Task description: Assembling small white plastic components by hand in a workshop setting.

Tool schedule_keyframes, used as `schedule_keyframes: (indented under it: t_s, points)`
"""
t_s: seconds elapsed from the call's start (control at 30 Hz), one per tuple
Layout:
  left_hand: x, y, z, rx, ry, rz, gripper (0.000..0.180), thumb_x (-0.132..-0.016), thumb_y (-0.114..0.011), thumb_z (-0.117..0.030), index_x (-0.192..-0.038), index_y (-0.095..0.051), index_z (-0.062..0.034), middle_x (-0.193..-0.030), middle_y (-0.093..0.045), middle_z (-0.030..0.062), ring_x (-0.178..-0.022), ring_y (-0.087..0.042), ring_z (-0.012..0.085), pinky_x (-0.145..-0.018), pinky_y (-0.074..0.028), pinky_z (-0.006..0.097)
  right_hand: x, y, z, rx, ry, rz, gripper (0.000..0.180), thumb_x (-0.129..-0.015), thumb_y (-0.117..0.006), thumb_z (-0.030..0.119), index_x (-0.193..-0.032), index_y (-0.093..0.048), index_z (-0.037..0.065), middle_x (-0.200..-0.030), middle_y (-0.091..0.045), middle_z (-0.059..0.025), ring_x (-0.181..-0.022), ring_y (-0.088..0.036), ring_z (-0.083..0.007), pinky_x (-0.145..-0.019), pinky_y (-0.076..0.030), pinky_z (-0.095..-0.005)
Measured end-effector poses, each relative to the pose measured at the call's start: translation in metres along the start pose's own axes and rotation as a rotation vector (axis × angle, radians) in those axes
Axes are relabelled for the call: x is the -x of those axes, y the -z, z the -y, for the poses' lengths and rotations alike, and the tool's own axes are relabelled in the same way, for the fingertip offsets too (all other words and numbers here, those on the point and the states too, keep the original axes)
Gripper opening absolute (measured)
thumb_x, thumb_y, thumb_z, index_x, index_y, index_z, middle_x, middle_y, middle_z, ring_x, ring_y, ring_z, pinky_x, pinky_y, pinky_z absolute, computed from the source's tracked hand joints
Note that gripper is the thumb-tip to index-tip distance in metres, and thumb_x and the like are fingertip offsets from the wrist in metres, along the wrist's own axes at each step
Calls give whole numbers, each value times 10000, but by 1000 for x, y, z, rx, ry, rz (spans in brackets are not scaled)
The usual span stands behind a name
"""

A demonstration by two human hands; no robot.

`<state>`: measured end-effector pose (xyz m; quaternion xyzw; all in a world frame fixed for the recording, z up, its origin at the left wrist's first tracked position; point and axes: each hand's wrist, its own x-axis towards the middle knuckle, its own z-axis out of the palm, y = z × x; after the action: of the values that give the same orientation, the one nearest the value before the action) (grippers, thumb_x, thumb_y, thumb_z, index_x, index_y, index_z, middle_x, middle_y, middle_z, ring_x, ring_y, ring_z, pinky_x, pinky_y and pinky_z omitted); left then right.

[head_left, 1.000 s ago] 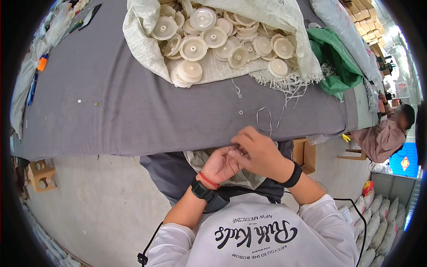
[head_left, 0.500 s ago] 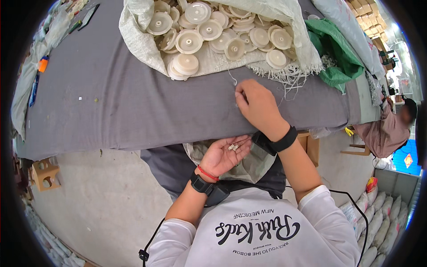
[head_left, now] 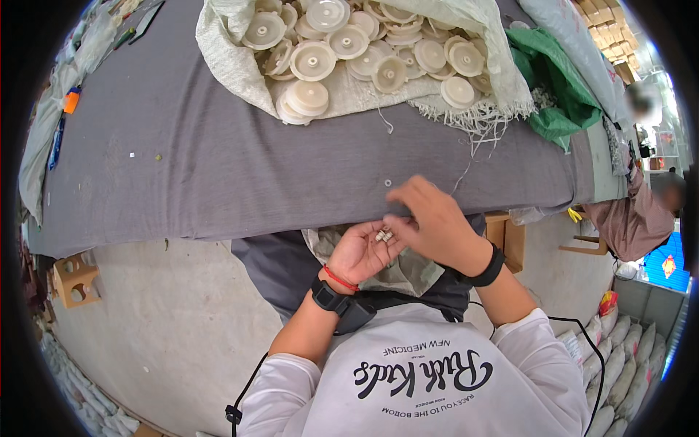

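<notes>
Left hand: the left hand (head_left: 362,253) lies palm up just below the near edge of the grey-covered table (head_left: 218,167), fingers loosely cupped — not clenched — around a few small pale parts (head_left: 383,235).
Small parts: they rest in the hollow of the left palm, close to its fingertips; too small to tell what kind they are.
Right hand: the right hand (head_left: 429,222) hangs over the left palm, its fingertips pinched together right at the small parts; whether one is actually caught between them cannot be told.
Wrists: a black watch (head_left: 331,297) and a thin red band (head_left: 340,278) on the left; a black strap (head_left: 489,266) on the right.
On the table, near edge: one tiny ring-shaped washer (head_left: 388,183) lies alone on the grey cloth, just beyond the right hand's knuckles.
Far side of the table: an open woven white sack (head_left: 240,69) holds a heap of round cream plastic discs (head_left: 313,60), each with a raised hub; frayed threads (head_left: 480,120) hang from its edge toward the right hand.
Right of the sack: a crumpled green bag (head_left: 557,87).
Left end of the table: a small orange object (head_left: 70,100) and a blue one (head_left: 55,143) at the cloth's edge.
Below the table: a wooden block with round holes (head_left: 73,278) on the concrete floor; nothing stands between the hands and the table.
Right rim: stacked white sacks (head_left: 630,364) — and another person in a brownish top (head_left: 632,222).
</notes>
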<state>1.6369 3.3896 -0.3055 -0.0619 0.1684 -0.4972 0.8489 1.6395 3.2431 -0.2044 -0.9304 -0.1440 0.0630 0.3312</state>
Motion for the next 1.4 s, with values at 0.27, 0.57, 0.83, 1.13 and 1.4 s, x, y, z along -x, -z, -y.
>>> schedule_keyframes:
  t_s: [0.27, 0.57, 0.83, 1.13, 1.4]
  points:
    - [-2, -4, 1, 22, 8, -149, 289, -872, -349, -72, -1098, -412, 97, -1132, -491, 179, -1078, -480, 276, -981, -364, 389, -12, -17, -18, 165, 54, -277, 151, -704, -610, 63, -847, -566, 48, -787, -511, -92, -695, -539, -246, -583, -445, -328]
    - [2, -5, 8, -68, -80, -76, 262, -892, -356, -120, -1024, -489, 64, -1019, -553, 137, -949, -545, 235, -872, -444, 363, 41, -20, -7, -58, 85, -288, 194, -747, -562, 34, -940, -570, 16, -844, -534, -87, -756, -560, -211, -640, -470, -289]
    - [-12, -81, 54, -1035, -730, -243, 227, -852, -393, -116, -922, -532, 48, -990, -558, 146, -999, -519, 259, -881, -400, 346, 37, -24, -2, -2070, -426, -286, 418, -924, -347, 320, -1144, -460, -18, -1037, -535, -101, -968, -513, -170, -852, -410, -326]
    - [-31, -101, 57, -2387, -874, 192, 366, -706, -536, -187, -1019, -574, -3, -1162, -501, 156, -1184, -377, 355, -1012, -158, 522, 32, 16, -1, -2278, -582, -323, 346, -916, -350, 259, -1114, -438, -11, -1116, -479, -130, -1055, -472, -232, -952, -367, -344]
    - [-38, -86, -2, -2435, -1308, -419, 225, -837, -492, -178, -981, -567, -22, -1144, -494, 156, -1147, -401, 343, -990, -242, 486, -10, 145, -108, -2327, -97, -944, 440, -922, -300, 208, -1214, -271, -120, -1230, -359, -282, -1133, -416, -347, -929, -409, -428]
